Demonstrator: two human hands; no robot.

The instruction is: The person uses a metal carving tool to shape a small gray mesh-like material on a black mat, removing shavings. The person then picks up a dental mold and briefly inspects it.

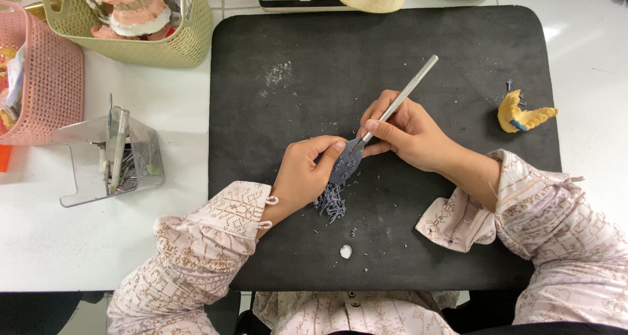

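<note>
My left hand (304,173) grips a grey printed part (341,171) with a mesh-like body and a fringe of thin support rods hanging below it. My right hand (404,130) holds a slim metal hand tool (412,86) like a pen, its tip pressed against the upper edge of the grey part. Both hands meet over the middle of a black mat (275,113). Small grey chips lie scattered on the mat below the part.
A yellow dental model (520,115) lies at the mat's right. A small white lump (346,251) sits near the front. A clear tool holder (118,155), a pink basket (39,80) and a green basket (176,44) of dental casts stand left.
</note>
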